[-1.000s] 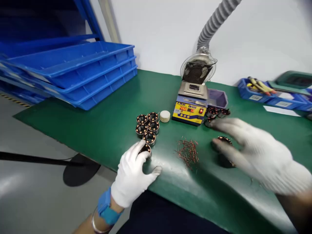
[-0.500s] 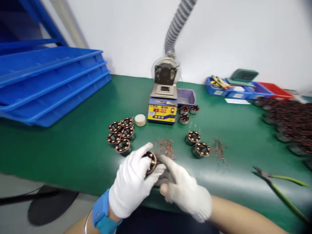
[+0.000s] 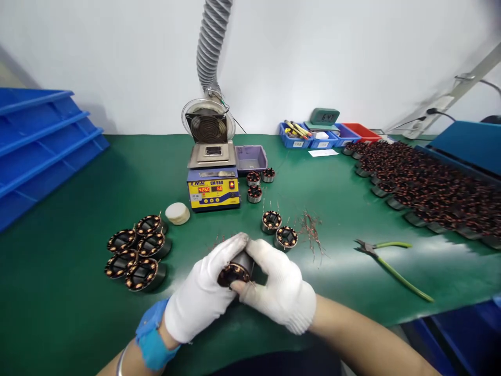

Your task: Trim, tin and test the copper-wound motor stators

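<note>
Green table, glossy toward the front, pushed up to a plain white wall. Left hand and right hand, both white-gloved, curled closed around one copper-wound ring. Ring's over the near middle of the table, tipped, coil face toward the wearer; right thumb at its rim.

Five more rings clustered left, white round pad just beside. Yellow-fronted heater box at back, red digits lit, grey duct hose coming down behind it. Purple bin beside the box, three rings in front of that. Two rings nearer, wire clippings to their right, then green-handled cutters lying open.

Back right: small blue bins, red bin, green clock. Right side: dense mass of rings. Far left: stacked blue crates.
</note>
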### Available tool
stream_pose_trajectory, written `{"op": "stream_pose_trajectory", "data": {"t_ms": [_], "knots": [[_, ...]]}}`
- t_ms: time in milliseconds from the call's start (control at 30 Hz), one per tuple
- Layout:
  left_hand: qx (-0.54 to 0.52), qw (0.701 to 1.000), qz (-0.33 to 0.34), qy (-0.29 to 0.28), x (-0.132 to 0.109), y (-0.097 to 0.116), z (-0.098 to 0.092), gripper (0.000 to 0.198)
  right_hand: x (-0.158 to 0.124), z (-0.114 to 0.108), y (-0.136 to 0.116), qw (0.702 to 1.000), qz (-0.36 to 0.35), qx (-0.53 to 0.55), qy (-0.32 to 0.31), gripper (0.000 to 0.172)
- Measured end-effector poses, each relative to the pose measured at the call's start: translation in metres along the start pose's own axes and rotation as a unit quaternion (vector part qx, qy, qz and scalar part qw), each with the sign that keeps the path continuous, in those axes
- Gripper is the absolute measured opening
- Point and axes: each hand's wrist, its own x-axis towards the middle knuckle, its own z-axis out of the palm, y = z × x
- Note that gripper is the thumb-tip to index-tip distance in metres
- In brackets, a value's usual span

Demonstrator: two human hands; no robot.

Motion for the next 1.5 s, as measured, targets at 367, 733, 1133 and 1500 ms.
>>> {"op": "stream_pose_trajectory", "data": {"t_ms": [367,733,1133,1500], "knots": [[-0.319,0.869,-0.296,-0.235,0.007,0.017,-0.054,0.026,0.004,-0.017,0.002,0.990,-0.057,-0.111,0.068,0.059],[-0.265,0.928,-0.259,0.029,0.016,0.026,-0.034,0.021,0.004,-0.010,0.000,0.995,0.026,-0.072,0.063,0.057],[-0.289,0.899,-0.329,0.031,0.014,0.032,-0.026,0.040,0.005,-0.007,0.004,0.983,0.167,0.069,0.038,0.064],[-0.130,0.951,-0.206,0.189,0.009,0.016,-0.013,0.049,0.123,-0.062,-0.025,0.960,0.040,-0.265,0.082,0.060]]}}
